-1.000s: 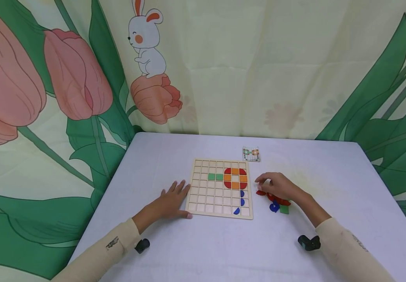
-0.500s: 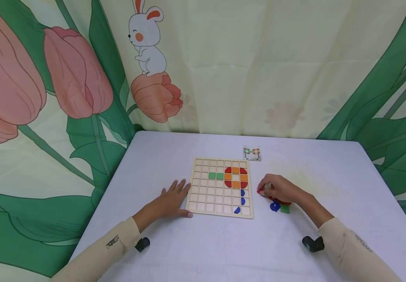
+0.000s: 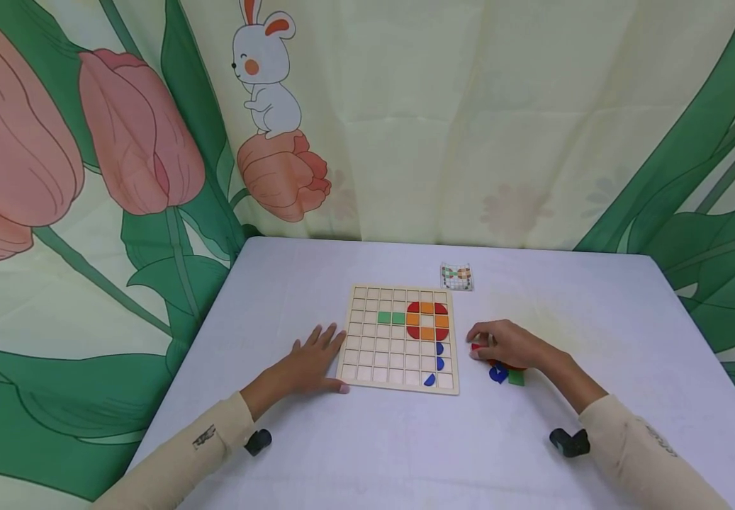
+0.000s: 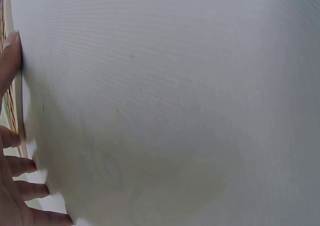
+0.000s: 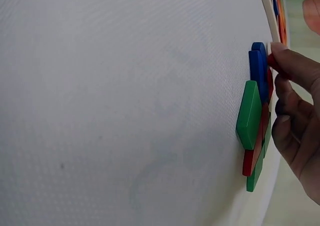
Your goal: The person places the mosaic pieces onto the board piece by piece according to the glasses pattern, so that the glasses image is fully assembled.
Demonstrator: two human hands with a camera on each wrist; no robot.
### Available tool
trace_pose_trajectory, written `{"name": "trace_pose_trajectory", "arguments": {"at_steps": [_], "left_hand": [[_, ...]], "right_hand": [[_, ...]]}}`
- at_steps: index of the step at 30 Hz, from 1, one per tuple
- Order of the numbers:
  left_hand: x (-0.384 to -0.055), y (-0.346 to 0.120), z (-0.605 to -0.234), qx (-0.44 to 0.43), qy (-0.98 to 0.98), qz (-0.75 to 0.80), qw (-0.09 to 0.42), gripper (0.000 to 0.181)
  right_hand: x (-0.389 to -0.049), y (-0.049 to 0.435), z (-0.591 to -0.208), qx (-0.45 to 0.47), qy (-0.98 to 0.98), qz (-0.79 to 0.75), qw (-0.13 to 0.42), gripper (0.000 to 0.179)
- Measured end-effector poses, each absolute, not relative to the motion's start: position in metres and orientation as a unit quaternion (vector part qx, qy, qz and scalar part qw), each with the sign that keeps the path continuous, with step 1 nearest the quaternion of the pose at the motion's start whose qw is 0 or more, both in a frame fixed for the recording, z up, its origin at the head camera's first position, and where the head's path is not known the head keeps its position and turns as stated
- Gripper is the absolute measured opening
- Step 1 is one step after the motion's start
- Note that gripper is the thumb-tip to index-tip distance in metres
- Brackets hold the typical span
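Observation:
My left hand (image 3: 312, 363) lies with fingers spread at the left edge of a wooden grid board (image 3: 367, 361). In the left wrist view its fingertips reach past the board's side. On the board sit red quarter-round and orange square pieces in a ring, two green squares (image 3: 391, 318) and blue half-rounds (image 3: 440, 363). My right hand (image 3: 506, 343) is right of the board, over a small pile of loose pieces. Its thumb and fingers pinch a red piece (image 5: 274, 63), mostly covered by the hand. Beside it are blue pieces (image 5: 257, 68) and a green piece (image 5: 249, 116).
A small card (image 3: 456, 277) with a printed coloured grid pattern lies behind the board's far right corner. A white cloth covers the table (image 3: 367, 453). Behind it hangs a curtain (image 3: 405, 142) printed with tulips and a rabbit.
My right hand has come down onto the pile, and its fingers have closed on a red piece, then drawn slightly back to the right. The left hand has stayed at the board.

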State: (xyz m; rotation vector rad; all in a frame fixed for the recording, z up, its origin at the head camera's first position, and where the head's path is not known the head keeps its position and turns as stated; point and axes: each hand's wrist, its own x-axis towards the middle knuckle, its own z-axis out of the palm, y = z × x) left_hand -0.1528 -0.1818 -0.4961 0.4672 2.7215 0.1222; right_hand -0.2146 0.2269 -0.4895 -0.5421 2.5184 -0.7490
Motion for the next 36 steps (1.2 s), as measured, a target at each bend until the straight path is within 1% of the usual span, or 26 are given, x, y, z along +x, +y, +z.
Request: {"name": "trace_pose_trajectory", "arguments": {"at_steps": [6, 20, 24, 32, 36], "left_hand": [[-0.152, -0.182, -0.494, 0.166, 0.967, 0.042, 0.188, 0.112], [-0.151, -0.185, -0.495, 0.167, 0.968, 0.049, 0.182, 0.111], [-0.151, -0.185, -0.498, 0.169, 0.968, 0.048, 0.181, 0.111], [-0.152, -0.185, -0.501, 0.168, 0.968, 0.047, 0.18, 0.111], [-0.152, -0.184, -0.501, 0.168, 0.968, 0.049, 0.179, 0.112]], "right_hand": [[-0.214, 0.227, -0.49, -0.218, 0.901, -0.3, 0.226, 0.029], [-0.225, 0.207, -0.484, -0.248, 0.881, -0.34, 0.217, 0.023], [-0.227, 0.196, -0.483, -0.254, 0.878, -0.345, 0.215, 0.025], [-0.237, 0.174, -0.481, -0.245, 0.859, -0.386, 0.231, 0.031], [-0.242, 0.162, -0.478, -0.262, 0.857, -0.386, 0.217, 0.033]]}}
